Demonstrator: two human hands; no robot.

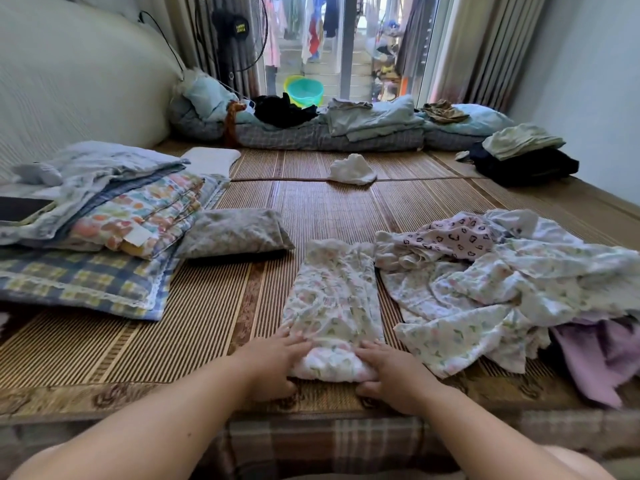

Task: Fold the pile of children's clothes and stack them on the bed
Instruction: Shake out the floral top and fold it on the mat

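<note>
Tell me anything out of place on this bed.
A crumpled white cloth lies alone on the woven straw mat, apart from the unfolded pile of floral children's clothes at right. Nothing looks spilled or damaged.

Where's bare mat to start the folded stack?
Two bare patches of mat: near-left, between the plaid pillow and the floral garment; and the centre strip beyond that garment, up to the white cloth. Crowded: unfolded pile fills the right, stacked bedding the left.
</note>
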